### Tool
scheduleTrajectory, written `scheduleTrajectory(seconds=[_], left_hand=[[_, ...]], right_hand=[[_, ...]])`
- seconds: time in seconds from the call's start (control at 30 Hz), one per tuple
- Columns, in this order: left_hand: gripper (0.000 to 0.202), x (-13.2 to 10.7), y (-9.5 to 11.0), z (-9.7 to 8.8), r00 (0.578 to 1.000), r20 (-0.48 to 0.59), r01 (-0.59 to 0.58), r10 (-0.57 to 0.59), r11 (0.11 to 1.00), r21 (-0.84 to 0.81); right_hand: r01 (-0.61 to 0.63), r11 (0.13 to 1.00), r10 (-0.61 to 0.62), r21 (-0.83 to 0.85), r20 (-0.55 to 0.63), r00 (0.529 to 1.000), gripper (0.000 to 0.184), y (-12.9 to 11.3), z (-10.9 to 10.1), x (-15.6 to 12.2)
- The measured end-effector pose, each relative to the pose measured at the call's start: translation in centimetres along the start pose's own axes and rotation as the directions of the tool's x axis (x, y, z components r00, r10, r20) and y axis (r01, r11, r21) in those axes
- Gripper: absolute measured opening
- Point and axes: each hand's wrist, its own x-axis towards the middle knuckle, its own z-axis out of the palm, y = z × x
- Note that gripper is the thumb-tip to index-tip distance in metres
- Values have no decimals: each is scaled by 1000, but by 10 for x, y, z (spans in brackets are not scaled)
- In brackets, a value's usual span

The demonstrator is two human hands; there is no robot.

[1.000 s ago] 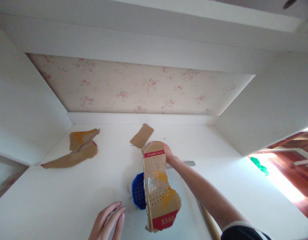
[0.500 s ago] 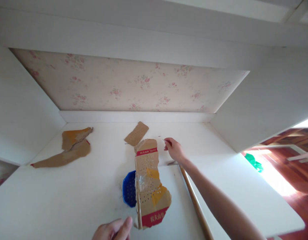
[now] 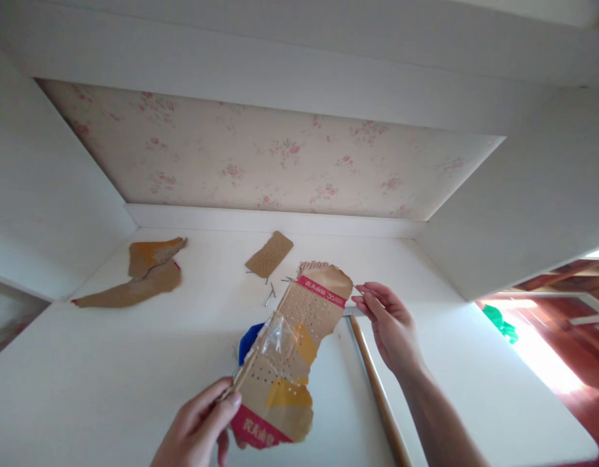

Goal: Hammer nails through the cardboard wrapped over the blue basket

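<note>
My left hand [image 3: 202, 418] grips the lower left edge of a torn cardboard piece [image 3: 280, 383], tilted and dotted with rows of holes, with red printed bands and yellow patches. Pinched in the fingers of my right hand [image 3: 387, 318] is a thin nail [image 3: 356, 287], its tip by the cardboard's upper right edge. A blue perforated object [image 3: 249, 342] shows partly behind the cardboard. Several loose nails [image 3: 270, 296] lie left of the cardboard's top. Beyond them rests a small cardboard piece [image 3: 270, 254] full of small holes.
On the left of the white surface [image 3: 109, 363] lies a torn cardboard scrap [image 3: 143, 275]. A wooden rod [image 3: 377, 389] runs along a pale board at the right. White panels rise at both sides. Green plastic [image 3: 500, 322] shows on the reddish floor at far right.
My left hand has taken hold of the cardboard, which is now lifted and tilted to the right. More nails and less of the blue object show. My right hand has moved right and nearer.
</note>
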Motion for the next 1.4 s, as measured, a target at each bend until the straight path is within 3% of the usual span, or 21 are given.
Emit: scheduleTrajectory(seconds=[0.13, 0.17, 0.23, 0.3, 0.37, 0.47, 0.57, 0.73, 0.9, 1.4], left_hand=[[34, 23, 23, -40, 997, -76, 23, -20, 999, 26], [37, 30, 29, -46, 988, -149, 52, -45, 998, 47], [40, 45, 39, -51, 983, -169, 96, -73, 987, 130], [33, 60, 47, -49, 997, -44, 72, -62, 959, 273], [24, 74, 53, -42, 995, 99, -33, -7, 917, 398], [24, 87, 57, -33, 978, 198, -153, 64, 867, 475], [30, 91, 56, -30, 975, 197, -187, 99, 845, 501], [29, 85, 50, -28, 978, 110, -209, 177, 843, 496], [32, 82, 45, -27, 980, 61, -197, 191, 857, 476], [32, 85, 43, -33, 968, 56, -243, 246, 851, 465]], right_hand=[[84, 991, -73, 104, -103, 992, 23, -17, -10, -20], [92, 989, -79, 119, -116, 990, 25, -19, -12, -26], [96, 986, -77, 134, -140, 987, 28, -21, -14, -39], [85, 987, -65, 134, -149, 987, 25, -20, -13, -53], [92, 990, -74, 110, -152, 986, 20, -17, -11, -69], [84, 995, -91, -50, -147, 985, 15, -8, -6, -89], [40, 958, -55, -285, -47, 997, 15, 5, 1, -101], [207, 788, -69, -580, 251, 966, 14, 21, 22, -100], [278, 733, -65, -620, 343, 937, 13, 23, 36, -95], [439, 621, -158, -649, 445, 881, 13, 37, 44, -86]])
